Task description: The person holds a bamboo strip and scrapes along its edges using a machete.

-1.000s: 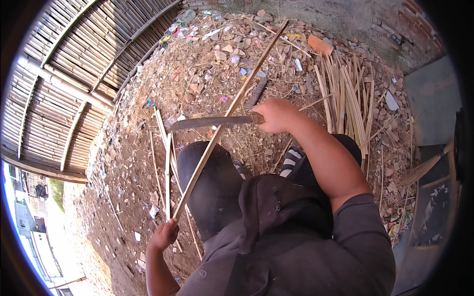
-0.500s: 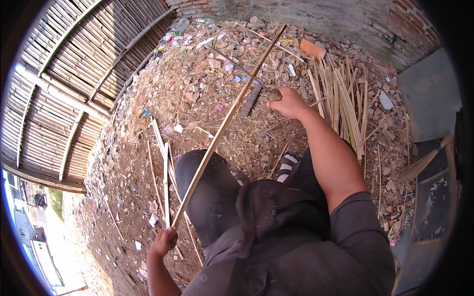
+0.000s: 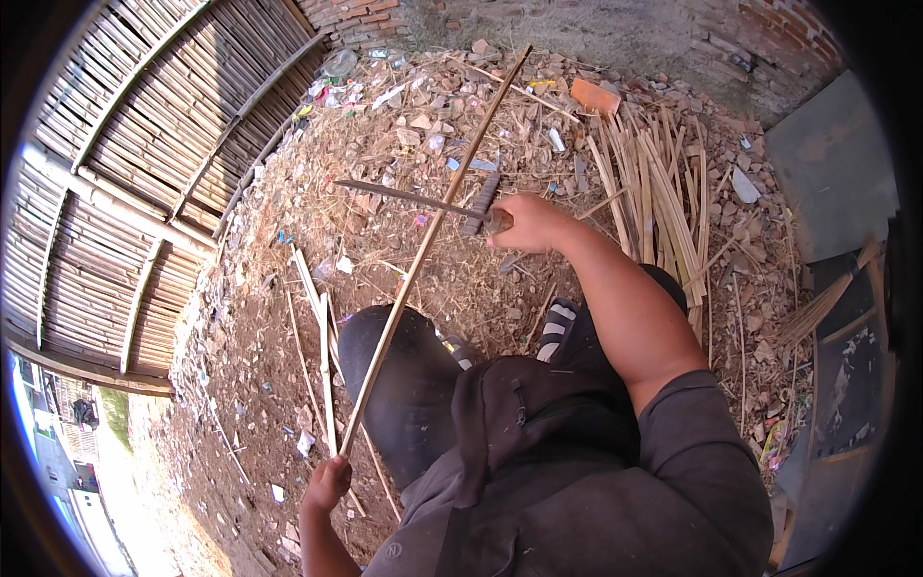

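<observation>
My left hand (image 3: 328, 484) is closed round the near end of a long, thin bamboo strip (image 3: 419, 260). The strip slants up over my left knee toward the far wall. In my closed right hand (image 3: 532, 223) is the handle of a long-bladed knife (image 3: 389, 192). Its dark, narrow blade points left and crosses the strip; whether the two touch I cannot tell. Below them on the ground lies a dark ridged bar (image 3: 480, 204), partly hidden by the knife.
Several split bamboo strips (image 3: 663, 188) lie piled at the right. Beside my left knee are more loose strips (image 3: 325, 365). Rubble and litter cover the ground up to a brick wall (image 3: 577, 38). A bamboo fence (image 3: 144, 144) stands left, grey panels (image 3: 832, 163) right.
My right hand has come nearer and slightly left, and the knife blade has swung from pointing up and away to pointing left. The strip's far end has shifted a little left.
</observation>
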Demonstrator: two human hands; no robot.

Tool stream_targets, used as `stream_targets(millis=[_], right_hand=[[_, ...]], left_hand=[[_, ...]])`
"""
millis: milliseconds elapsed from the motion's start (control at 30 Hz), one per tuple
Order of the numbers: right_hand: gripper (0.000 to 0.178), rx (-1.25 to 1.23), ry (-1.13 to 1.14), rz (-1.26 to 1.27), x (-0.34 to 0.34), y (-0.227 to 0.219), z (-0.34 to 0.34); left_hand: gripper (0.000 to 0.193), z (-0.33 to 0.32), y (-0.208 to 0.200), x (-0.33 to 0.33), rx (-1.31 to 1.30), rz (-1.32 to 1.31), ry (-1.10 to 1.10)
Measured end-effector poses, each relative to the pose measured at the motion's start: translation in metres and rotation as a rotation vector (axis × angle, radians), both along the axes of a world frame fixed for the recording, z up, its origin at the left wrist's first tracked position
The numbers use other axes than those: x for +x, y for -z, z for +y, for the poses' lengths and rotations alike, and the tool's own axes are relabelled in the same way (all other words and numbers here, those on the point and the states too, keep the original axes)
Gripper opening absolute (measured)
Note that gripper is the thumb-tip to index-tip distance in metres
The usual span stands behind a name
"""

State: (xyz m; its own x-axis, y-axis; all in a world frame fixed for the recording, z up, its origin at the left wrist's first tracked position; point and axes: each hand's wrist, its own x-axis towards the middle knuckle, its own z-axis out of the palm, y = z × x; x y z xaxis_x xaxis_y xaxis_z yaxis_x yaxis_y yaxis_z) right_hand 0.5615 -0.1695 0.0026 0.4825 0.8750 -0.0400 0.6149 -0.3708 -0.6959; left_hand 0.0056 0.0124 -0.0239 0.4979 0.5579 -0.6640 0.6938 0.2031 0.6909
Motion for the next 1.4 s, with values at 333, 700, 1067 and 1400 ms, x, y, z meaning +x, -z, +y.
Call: stream_targets(millis=[333, 700, 1067, 1400], right_hand=[[0.042, 0.175, 0.159, 0.209, 0.011, 0.01, 0.0], [0.024, 0.621, 0.143, 0.529, 0.009, 0.004, 0.004], [0.025, 0.715, 0.19, 0.497, -0.003, -0.025, -0.012], [0.048, 0.881, 0.29, 0.413, 0.004, -0.029, -0.027]], left_hand=[[0.051, -0.007, 0.021, 0.018, 0.246, -0.14, 0.075], [0.049, 0.064, -0.05, 0.195, 0.781, -0.735, 0.049], [0.046, 0.007, -0.081, 0.386, 0.569, -1.079, 0.113], [0.049, -0.111, 0.024, 0.453, 0.173, -1.081, 0.213]])
